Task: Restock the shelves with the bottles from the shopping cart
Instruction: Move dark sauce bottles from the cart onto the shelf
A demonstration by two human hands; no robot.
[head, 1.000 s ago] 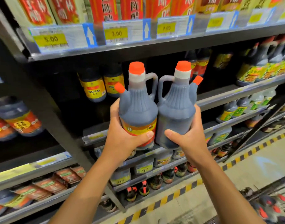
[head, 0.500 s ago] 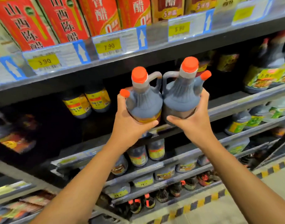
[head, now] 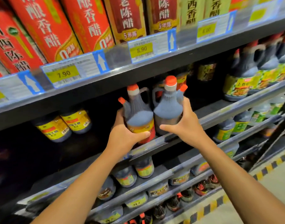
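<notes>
1. The left hand (head: 124,135) grips the left bottle (head: 138,117); the right hand (head: 185,125) grips the right bottle (head: 168,109), both at the shelf (head: 219,113) lip.
2. Full, rigid jugs, probably heavy; hold low on the bodies.
3. Free shelf space lies at nine o'clock; its depth looks dim, uncertain.

red vinegar cartons (head: 46,29), price tags (head: 141,50), striped floor tape (head: 208,207)

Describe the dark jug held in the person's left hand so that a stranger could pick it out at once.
Find the dark metal shelf beneath the yellow 8.90 price tag. Two dark plastic handled jugs with orange caps are held side by side at its front edge. The left-hand jug, gripped by the left hand, shows a yellow and red label; its neighbour's label is hidden.
</notes>
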